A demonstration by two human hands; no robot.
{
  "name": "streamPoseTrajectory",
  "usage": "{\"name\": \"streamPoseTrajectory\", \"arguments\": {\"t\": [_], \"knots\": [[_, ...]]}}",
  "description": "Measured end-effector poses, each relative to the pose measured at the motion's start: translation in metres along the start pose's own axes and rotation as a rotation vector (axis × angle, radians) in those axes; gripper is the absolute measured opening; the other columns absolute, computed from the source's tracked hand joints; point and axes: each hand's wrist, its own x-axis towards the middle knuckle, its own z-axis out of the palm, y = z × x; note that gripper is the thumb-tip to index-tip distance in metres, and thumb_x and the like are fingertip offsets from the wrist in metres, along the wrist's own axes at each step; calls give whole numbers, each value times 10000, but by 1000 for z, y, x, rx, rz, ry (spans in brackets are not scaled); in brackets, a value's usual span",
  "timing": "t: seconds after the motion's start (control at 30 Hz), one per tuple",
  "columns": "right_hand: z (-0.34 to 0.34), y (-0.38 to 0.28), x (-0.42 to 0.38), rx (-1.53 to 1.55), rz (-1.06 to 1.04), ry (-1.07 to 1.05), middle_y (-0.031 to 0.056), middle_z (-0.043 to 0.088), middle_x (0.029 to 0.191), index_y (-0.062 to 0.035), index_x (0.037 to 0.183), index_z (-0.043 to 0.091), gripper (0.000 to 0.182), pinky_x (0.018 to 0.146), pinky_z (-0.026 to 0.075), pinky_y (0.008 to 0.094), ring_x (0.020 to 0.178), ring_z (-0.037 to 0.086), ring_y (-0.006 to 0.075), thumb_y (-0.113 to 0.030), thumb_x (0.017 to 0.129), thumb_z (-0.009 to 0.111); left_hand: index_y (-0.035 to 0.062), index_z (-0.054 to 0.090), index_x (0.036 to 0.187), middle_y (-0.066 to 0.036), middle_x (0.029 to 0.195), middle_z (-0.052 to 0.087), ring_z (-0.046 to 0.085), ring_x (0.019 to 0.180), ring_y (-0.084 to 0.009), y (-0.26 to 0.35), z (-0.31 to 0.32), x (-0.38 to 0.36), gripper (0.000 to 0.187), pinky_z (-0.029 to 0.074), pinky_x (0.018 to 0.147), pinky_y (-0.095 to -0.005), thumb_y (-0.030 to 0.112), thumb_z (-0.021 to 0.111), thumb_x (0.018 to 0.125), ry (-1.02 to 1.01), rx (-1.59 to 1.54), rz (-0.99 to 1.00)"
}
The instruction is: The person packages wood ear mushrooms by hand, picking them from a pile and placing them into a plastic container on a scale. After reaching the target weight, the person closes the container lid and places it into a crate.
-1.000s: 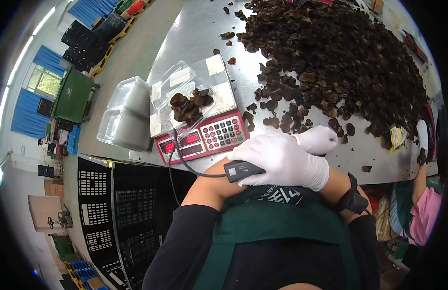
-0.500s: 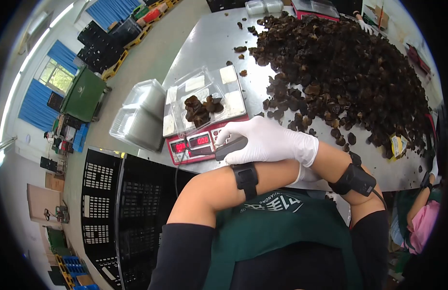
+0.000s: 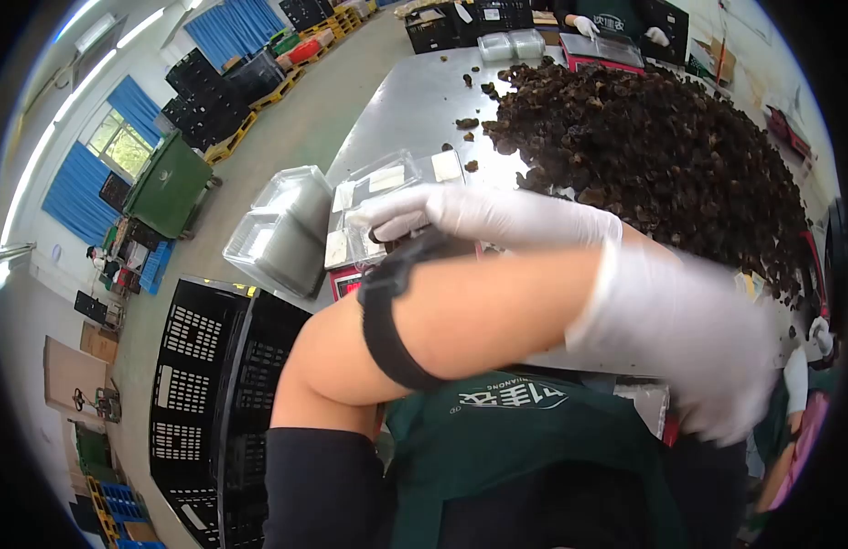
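Observation:
My left forearm crosses in front of me toward the right, wearing a black strap with a dark device. My left hand (image 3: 685,339), in a white glove, is at the right in front of the table edge, smeared by motion. Behind that forearm, my white-gloved right hand (image 3: 415,212) reaches left, fingers stretched over the scale (image 3: 346,284) and close to the strapped device. Partly hidden beneath it is a clear plastic tray (image 3: 401,172) on the scale. A large heap of dark brown, fungus-like pieces (image 3: 644,146) covers the table's right side.
Stacked clear trays (image 3: 282,229) stand left of the scale. Black crates (image 3: 191,366) are at the lower left. Across the metal table (image 3: 397,101), a co-worker with gloved hands (image 3: 584,26) stands by another scale (image 3: 602,50). Another person's gloved hand (image 3: 820,336) shows at the right edge.
My left forearm has risen, and my left hand has come out from under my right wrist on the right side. My right hand has moved up and left off the strapped device. The view has shifted.

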Motion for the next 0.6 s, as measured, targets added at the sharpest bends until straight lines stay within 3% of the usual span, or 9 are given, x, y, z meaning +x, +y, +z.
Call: {"name": "streamPoseTrajectory", "arguments": {"t": [0.13,0.2,0.23,0.27,0.33,0.37,0.43,0.53,0.6], "knots": [[-11,16,11,245,-358,346,91,596,1338,-68,1357,544,480,1047,454,353,1248,549,191,-427,1048,465,-10,540,1226,-176,1135,631,626,1006,-279,61,-97,-22,348,509,910,-390,237,561,982,366,-264,500],[-20,37,22,8,-551,299,44,628,1263,-64,1368,523,439,948,511,331,1126,613,140,-359,1042,509,-18,478,1398,-181,1288,616,624,1124,-280,69,-135,-37,471,512,993,-379,238,558,1011,495,-345,638],[-16,34,24,10,-537,337,38,637,1231,-56,1367,516,432,919,523,319,1083,630,128,-340,1042,514,-18,553,1301,-149,1197,664,634,1082,-270,58,-159,-50,360,515,947,-377,199,528,1014,415,-463,641],[-14,26,25,10,-539,342,38,637,1231,-56,1367,516,432,919,523,319,1083,630,128,-340,1042,514,-14,565,1276,-146,1180,670,627,1092,-253,46,-161,-56,339,505,928,-359,188,535,1005,691,-444,620],[-8,13,23,694,-86,341,99,517,1423,-14,1425,459,431,1022,480,337,1273,534,198,-151,1024,536,-23,634,1181,-134,1098,698,657,1021,-245,14,-177,-65,291,515,871,-331,171,542,985,1000,-243,401],[-10,19,23,703,-83,350,99,517,1423,-14,1425,459,431,1022,480,337,1273,534,198,-151,1024,536,-23,634,1181,-134,1098,698,657,1021,-245,-3,-178,-72,291,515,871,-331,171,542,985,999,-256,397],[-11,30,22,498,-170,239,85,558,1374,-12,1410,469,417,973,517,320,1217,580,187,-175,1030,528,18,741,1041,-76,902,751,701,816,-132,-35,-172,-83,245,551,783,-284,153,574,922,1234,541,-32],[-2,37,14,735,71,310,93,627,1245,-16,1326,514,387,897,556,388,1098,641,210,-285,1055,452,52,729,984,-110,874,733,701,803,-236,-81,-164,-95,221,557,762,-342,162,564,887,990,1265,-354],[3,45,16,772,199,321,88,680,1143,-47,1259,560,409,847,574,435,1007,681,204,-372,1060,413,70,710,913,-132,860,707,677,844,-341,-96,-152,-104,187,553,766,-430,180,563,878,721,1421,-576]]}}
